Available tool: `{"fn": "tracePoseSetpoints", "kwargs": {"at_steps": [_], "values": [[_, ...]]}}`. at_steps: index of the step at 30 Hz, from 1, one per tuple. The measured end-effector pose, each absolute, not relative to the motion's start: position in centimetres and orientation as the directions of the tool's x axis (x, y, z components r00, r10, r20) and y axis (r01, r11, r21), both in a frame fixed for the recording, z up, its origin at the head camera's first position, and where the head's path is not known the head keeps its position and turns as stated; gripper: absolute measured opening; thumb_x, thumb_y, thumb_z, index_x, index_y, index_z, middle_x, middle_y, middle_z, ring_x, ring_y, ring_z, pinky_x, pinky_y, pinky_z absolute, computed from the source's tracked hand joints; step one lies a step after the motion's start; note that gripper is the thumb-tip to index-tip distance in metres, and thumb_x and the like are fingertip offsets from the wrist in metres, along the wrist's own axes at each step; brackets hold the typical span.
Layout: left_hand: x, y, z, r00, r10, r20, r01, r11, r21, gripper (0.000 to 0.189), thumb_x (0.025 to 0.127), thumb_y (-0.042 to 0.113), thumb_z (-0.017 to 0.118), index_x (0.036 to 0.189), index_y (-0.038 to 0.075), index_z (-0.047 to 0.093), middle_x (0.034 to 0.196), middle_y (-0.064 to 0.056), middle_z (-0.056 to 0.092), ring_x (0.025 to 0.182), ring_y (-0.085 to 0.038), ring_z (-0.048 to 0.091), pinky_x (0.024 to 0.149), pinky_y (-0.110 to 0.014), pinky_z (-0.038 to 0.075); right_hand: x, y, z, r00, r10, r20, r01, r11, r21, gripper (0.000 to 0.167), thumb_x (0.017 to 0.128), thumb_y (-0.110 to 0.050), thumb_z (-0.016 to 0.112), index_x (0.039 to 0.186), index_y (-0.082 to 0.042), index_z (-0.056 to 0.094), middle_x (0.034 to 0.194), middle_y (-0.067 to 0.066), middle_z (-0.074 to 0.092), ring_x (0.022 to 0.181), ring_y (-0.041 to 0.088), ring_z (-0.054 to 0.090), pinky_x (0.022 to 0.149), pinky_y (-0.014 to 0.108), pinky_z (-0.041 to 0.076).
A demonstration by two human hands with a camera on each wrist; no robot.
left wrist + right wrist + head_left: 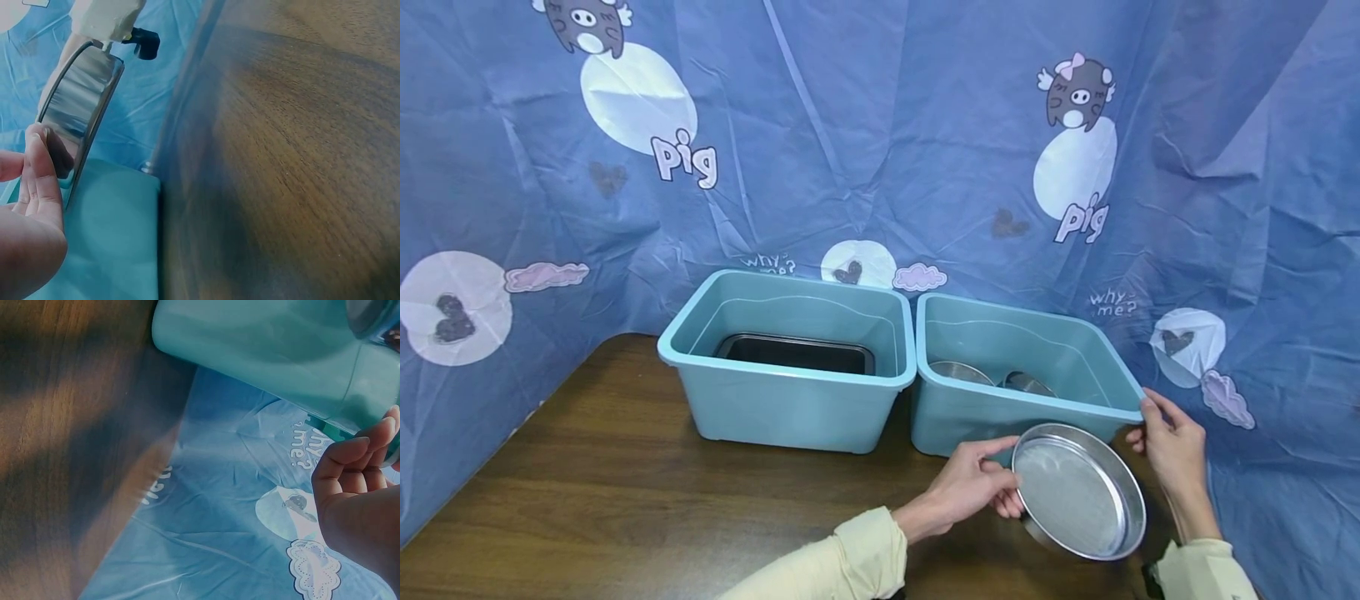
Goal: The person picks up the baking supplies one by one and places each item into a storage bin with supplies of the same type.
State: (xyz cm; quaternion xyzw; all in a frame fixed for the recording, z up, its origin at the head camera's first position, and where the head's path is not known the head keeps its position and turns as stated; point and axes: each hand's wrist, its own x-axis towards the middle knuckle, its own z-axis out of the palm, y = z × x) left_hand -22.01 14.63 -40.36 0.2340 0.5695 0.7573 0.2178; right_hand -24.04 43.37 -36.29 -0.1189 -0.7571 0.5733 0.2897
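Note:
A shallow round metal cake pan [1071, 496] is tilted in front of the right-hand teal storage bin [1000, 417]. My left hand [966, 487] pinches the pan's left edge between thumb and fingers. In the left wrist view the shiny side wall of the pan [78, 94] faces the camera, with my fingers [42, 169] against it. At the bin's front right corner, my right hand [1177, 454] grips the rim. The right wrist view shows those fingers [350, 453] curled at the bin's edge. Inside this bin lie a round metal pan [961, 372] and another metal piece [1028, 383], both partly hidden.
Close on the left stands a second teal bin [790, 408] holding a dark rectangular baking pan [797, 354]. Both bins sit on a brown wooden table [647, 508]. Behind the table hangs a blue cloth [850, 125] with pig prints.

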Motion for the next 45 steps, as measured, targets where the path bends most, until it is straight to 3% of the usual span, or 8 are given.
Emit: {"fn": "tracePoseSetpoints", "kwargs": {"at_steps": [16, 24, 45], "values": [[-22.2, 14.2, -39.4, -0.801, 0.588, 0.113, -0.064, -0.272, 0.960, 0.056, 0.096, -0.004, 0.062, 0.151, 0.002, 0.051, 0.070, -0.008, 0.070, 0.057, -0.009, 0.064, 0.057, -0.019, 0.055, -24.0, 43.3, -36.1, -0.807, 0.522, 0.277, -0.109, 0.329, -0.938, 0.041, 0.107, -0.010, 0.050, 0.141, 0.013, 0.053, 0.052, -0.008, 0.058, 0.040, 0.002, 0.052, 0.041, 0.015, 0.042], [-22.3, 14.2, -38.8, -0.793, 0.595, 0.126, -0.073, -0.299, 0.952, 0.057, 0.096, -0.004, 0.061, 0.151, 0.001, 0.050, 0.070, -0.006, 0.069, 0.058, -0.009, 0.065, 0.057, -0.019, 0.054, -24.1, 43.2, -36.1, -0.804, 0.533, 0.264, -0.133, 0.272, -0.953, 0.035, 0.106, -0.009, 0.052, 0.136, 0.009, 0.055, 0.051, -0.004, 0.058, 0.039, 0.003, 0.052, 0.040, 0.015, 0.043], [-21.9, 14.0, -38.4, -0.784, 0.609, 0.121, -0.080, -0.293, 0.953, 0.057, 0.096, -0.004, 0.062, 0.151, 0.004, 0.051, 0.072, -0.008, 0.071, 0.058, -0.008, 0.064, 0.057, -0.018, 0.054, -23.9, 43.1, -36.2, -0.802, 0.531, 0.273, -0.128, 0.294, -0.947, 0.039, 0.107, -0.010, 0.051, 0.138, 0.012, 0.054, 0.050, -0.005, 0.057, 0.040, 0.002, 0.051, 0.039, 0.015, 0.043]]}}
